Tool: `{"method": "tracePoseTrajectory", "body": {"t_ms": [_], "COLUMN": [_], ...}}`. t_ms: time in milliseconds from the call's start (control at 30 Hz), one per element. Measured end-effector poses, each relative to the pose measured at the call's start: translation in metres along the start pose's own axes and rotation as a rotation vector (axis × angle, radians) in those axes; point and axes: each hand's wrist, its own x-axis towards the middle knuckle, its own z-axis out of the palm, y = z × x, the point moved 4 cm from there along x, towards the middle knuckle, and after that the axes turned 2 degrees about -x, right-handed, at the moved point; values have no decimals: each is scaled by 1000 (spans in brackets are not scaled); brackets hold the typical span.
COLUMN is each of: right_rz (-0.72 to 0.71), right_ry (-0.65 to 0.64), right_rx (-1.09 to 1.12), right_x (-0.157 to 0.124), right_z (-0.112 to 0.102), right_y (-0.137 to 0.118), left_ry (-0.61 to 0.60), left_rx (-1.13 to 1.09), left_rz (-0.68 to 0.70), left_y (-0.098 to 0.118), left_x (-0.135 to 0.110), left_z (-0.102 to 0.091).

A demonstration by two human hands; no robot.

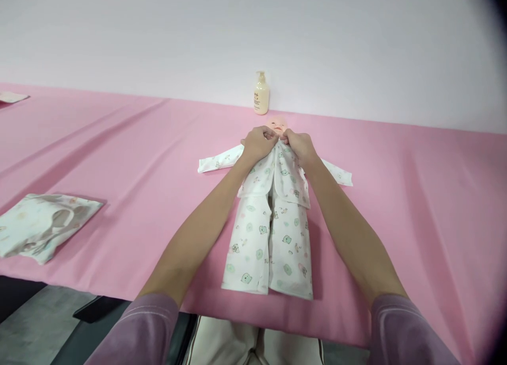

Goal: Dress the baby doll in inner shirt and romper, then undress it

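A baby doll (277,123) lies on its back, dressed in a white printed jacket (292,177) and matching trousers (249,243). Its sleeves stretch out to both sides. At the jacket's neckline, just below the doll's chin, my left hand (259,141) is closed with its fingers pinching the left edge of the collar. Close beside it, my right hand (300,146) pinches the right edge of the collar. Below the hands the jacket's front edges part slightly. My fingers hide the fastening at the neck and part of the doll's face.
Pink cloth (380,222) covers the table. A cream pump bottle (261,94) stands behind the doll's head, against the white wall (158,43). Folded printed clothing (43,222) lies at the front left. Another pale folded piece (11,97) sits at the far left edge.
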Motion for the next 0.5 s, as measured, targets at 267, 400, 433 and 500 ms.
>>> {"method": "tracePoseTrajectory", "body": {"t_ms": [267,400,433,500], "right_rz": [-64,-222,-279,-413], "right_ry": [-72,3,14,-108], "right_rx": [-101,-256,-278,-345], "right_x": [9,-20,-36,-74], "right_z": [-5,-28,-36,-46], "right_y": [-4,-15,-17,-15], "left_ry": [-37,4,11,-57], "left_rx": [-33,57,93,151], "left_rz": [33,146,186,274], "left_y": [-3,7,10,13], "left_x": [2,-30,-46,-84], "left_z": [2,-19,-28,-46]}}
